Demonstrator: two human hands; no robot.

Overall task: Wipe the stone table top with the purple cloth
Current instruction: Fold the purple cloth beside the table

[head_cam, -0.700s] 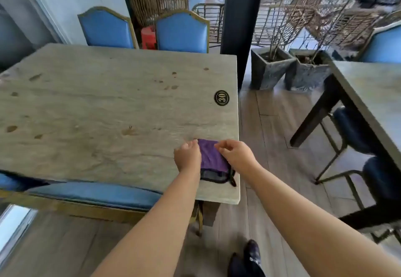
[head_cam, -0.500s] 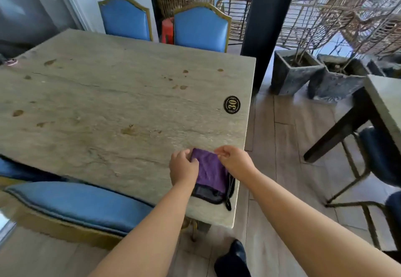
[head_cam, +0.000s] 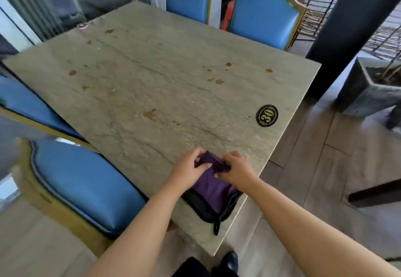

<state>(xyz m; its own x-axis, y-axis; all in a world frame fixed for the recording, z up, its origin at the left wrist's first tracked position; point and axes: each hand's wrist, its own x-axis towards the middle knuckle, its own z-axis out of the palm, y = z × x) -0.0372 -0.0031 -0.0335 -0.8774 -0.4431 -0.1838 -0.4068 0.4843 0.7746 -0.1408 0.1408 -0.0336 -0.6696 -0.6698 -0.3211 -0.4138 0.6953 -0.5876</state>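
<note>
Table point(head_cam: 152, 77): stone top, brown spots across it, oval number badge point(head_cam: 267, 115) near its right edge.
Cloth point(head_cam: 213, 186): purple, dark-edged, at the table's near corner.
Left hand point(head_cam: 188, 169): fingers curled, pinching the cloth's far end.
Right hand point(head_cam: 237, 168): fingers curled, pinching the same end.

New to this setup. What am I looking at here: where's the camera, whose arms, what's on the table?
There is no robot here. A person wears one wide-angle camera on the head, looking forward and down, so the two bare arms entering from the bottom are the wearer's own. The left hand and the right hand both pinch the far edge of a purple cloth with dark trim, which lies at the near corner of the stone table top. The stone shows brownish spots and a black oval plaque reading 30. Blue chairs stand around the table. The wide lens bends straight lines, so edges look curved.
</note>
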